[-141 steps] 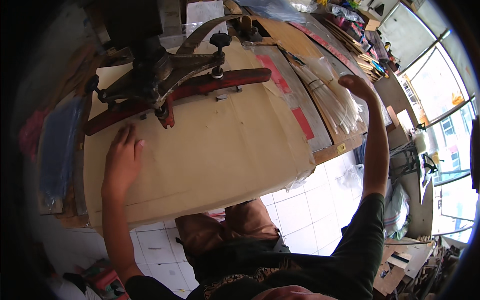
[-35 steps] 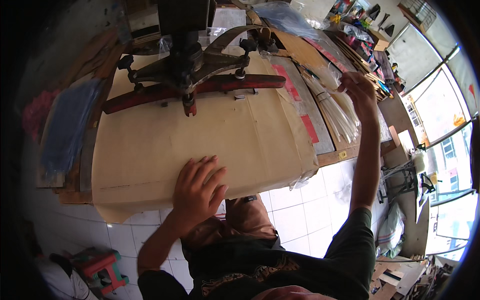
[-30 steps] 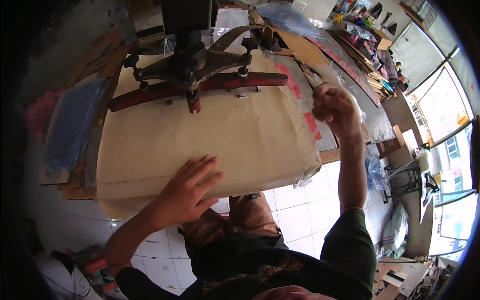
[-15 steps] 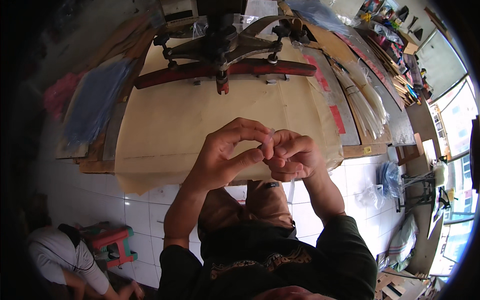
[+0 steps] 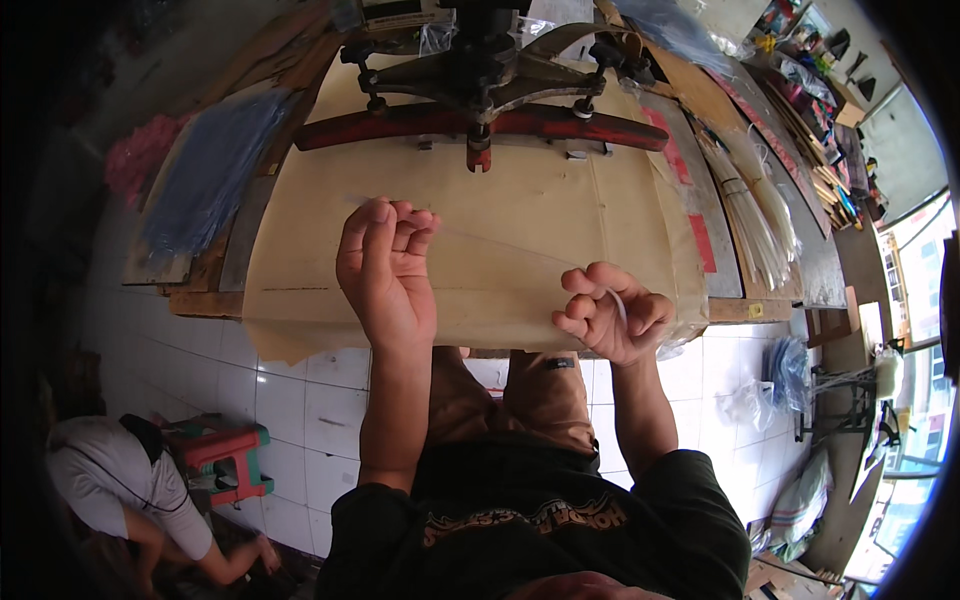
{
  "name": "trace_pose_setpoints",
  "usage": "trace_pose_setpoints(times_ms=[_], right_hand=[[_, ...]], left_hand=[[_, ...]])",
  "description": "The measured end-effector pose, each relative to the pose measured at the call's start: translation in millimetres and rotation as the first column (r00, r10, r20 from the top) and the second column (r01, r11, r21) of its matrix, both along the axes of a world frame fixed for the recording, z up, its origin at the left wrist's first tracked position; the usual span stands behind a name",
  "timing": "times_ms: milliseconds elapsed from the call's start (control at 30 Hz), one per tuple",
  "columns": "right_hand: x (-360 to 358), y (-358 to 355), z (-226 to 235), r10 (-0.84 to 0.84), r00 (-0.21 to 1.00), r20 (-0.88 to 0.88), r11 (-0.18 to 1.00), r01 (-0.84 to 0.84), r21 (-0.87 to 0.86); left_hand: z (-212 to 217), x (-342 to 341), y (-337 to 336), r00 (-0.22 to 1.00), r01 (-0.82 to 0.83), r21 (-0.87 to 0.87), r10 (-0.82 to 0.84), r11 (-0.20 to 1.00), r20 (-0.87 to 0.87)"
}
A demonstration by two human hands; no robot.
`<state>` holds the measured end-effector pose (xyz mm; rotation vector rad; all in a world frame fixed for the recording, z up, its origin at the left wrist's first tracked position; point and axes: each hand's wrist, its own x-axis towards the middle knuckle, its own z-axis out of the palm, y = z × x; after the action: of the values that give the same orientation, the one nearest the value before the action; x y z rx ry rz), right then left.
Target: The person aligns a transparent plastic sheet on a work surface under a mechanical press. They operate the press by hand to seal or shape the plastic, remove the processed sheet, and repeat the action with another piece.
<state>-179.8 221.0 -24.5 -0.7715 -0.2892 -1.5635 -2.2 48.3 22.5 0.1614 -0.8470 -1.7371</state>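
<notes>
A thin see-through plastic strip (image 5: pixel 510 245) runs between my two hands, slanting down from left to right above the tan sheet. My left hand (image 5: pixel 390 280) is raised palm toward me, with the thumb and fingers closed on the strip's left part. On the right, my right hand (image 5: pixel 620 325) has its fingers curled around the other part, and a whitish loop of it shows at the palm. Under both hands lies the tan sheet (image 5: pixel 420 300) that covers the worktable. Beyond them stands a machine with a red crossbar (image 5: pixel 400 133) on black metal arms.
A stack of bluish plastic sheets (image 5: pixel 215 175) lies on the left board. Bundled see-through strips (image 5: pixel 745 205) rest on the right side. At the lower left, another person (image 5: pixel 120 480) bends beside a red and green stool (image 5: pixel 235 465). Plastic bags (image 5: pixel 785 375) are at the right.
My hands were close together over the table's near part, fingers meeting at the strip. Now they are apart, the left farther left and up, with the strip drawn out between them.
</notes>
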Motion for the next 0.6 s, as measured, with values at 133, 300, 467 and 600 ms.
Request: trace_pose_setpoints(times_ms=[133,300,467,600], right_hand=[[0.9,0.2,-7.2,-0.142,0.990,-0.009,0.990,0.141,-0.016],[2.2,-16.5,-4.8,-0.283,0.955,-0.085,0.959,0.281,-0.029],[28.4,-17.4,24.9,-0.696,0.691,-0.193,0.591,0.705,0.392],[5.8,-18.5,24.9,-0.696,0.681,-0.226,0.605,0.727,0.325]], left_hand=[[-2.3,-5.3,3.8,0.999,-0.045,0.088,0.044,0.995,0.006],[-5.1,-9.4,9.2,0.997,-0.075,0.133,0.077,0.988,-0.011],[-10.8,-10.1,9.5,0.992,-0.128,0.121,0.127,0.984,0.013],[-7.5,-10.5,4.9,0.988,-0.139,0.051,0.136,0.989,0.068]])
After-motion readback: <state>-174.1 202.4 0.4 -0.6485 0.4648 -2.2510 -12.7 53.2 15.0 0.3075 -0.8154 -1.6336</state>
